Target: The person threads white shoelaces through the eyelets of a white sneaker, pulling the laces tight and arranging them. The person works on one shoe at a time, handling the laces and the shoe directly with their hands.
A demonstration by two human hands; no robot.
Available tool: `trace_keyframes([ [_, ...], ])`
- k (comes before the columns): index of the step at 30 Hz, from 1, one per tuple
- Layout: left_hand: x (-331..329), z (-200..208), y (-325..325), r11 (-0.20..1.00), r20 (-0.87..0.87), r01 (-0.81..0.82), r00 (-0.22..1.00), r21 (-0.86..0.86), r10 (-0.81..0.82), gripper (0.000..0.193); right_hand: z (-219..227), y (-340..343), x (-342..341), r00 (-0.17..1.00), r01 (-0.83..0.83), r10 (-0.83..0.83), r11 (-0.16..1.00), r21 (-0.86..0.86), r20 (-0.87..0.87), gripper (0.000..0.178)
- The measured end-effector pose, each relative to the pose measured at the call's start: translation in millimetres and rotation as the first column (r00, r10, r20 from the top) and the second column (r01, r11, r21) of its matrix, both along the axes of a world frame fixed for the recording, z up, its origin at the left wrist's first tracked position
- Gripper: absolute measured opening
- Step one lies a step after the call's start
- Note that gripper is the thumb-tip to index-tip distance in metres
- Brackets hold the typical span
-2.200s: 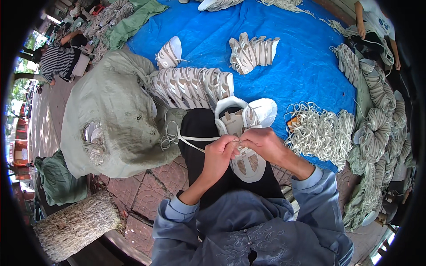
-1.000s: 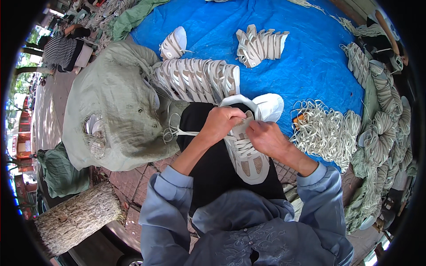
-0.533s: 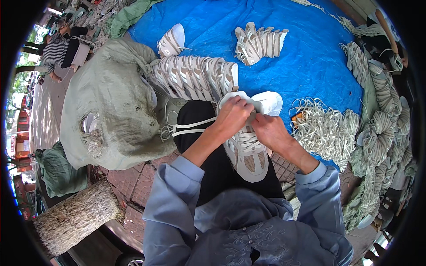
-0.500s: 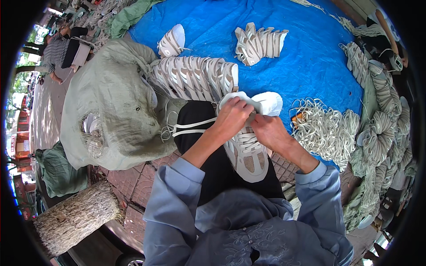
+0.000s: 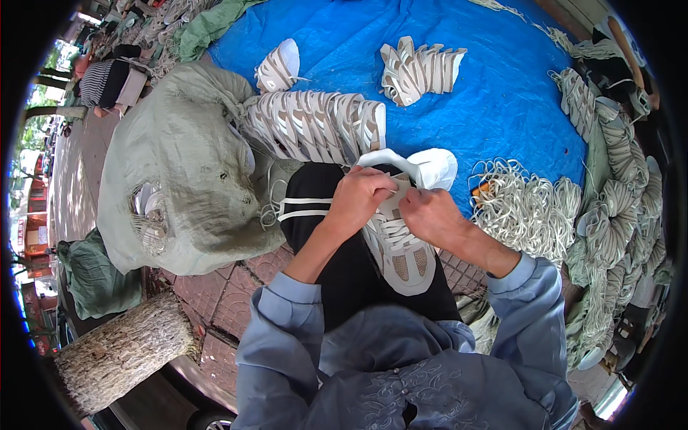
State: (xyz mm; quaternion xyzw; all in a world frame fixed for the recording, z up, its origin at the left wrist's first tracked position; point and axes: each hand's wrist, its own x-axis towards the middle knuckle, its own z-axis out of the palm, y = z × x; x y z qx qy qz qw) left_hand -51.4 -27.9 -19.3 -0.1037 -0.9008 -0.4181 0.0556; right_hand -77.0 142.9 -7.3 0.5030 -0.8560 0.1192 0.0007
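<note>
A beige and white sneaker upper (image 5: 403,251) lies across my black trouser leg, its toe toward me, with white laces (image 5: 396,233) crossing its front. My left hand (image 5: 360,199) is closed in a pinch at the left side of its ankle opening. Facing it, my right hand (image 5: 434,215) pinches the right side of the opening. Between them the pale tongue (image 5: 390,203) shows. What exactly lies under the fingertips is hidden. A white flap of lining (image 5: 433,168) stands out beyond my right hand. Two white lace strands (image 5: 307,208) lie over my left knee.
On the blue tarp (image 5: 494,93) sit a long row of nested uppers (image 5: 312,125), two smaller groups and a heap of white laces (image 5: 527,211). A bulging grey-green sack (image 5: 179,172) stands left, near a tree trunk (image 5: 129,351). More bundled uppers (image 5: 616,215) line the right side.
My hands have drawn slightly apart and toward me, and my forearms have spread. More of the tongue now shows between them. The upper has stayed nearly in place on my leg.
</note>
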Motion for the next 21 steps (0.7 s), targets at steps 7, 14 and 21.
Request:
trace_keyframes([
  [7, -13.5, 0.6, 12.0, 0.984, 0.041, 0.086, 0.996, -0.156, -0.08, 0.013, -4.9, 1.9, -3.9, 0.999, -0.006, 0.005, 1.0, 0.011, 0.032, 0.005],
  [14, -28.6, -7.0, 19.9, 0.954, -0.076, 0.134, 0.984, -0.269, -0.159, 0.01, -25.8, 15.5, -17.1, 0.962, 0.081, -0.003, 0.957, -0.278, 0.272, 0.002],
  [21, -4.1, -13.2, 7.9, 0.995, -0.092, -0.097, 0.991, 0.036, 0.1, 0.009, -16.6, 7.0, -13.9, 0.959, 0.115, -0.04, 0.96, -0.255, 0.281, 0.006],
])
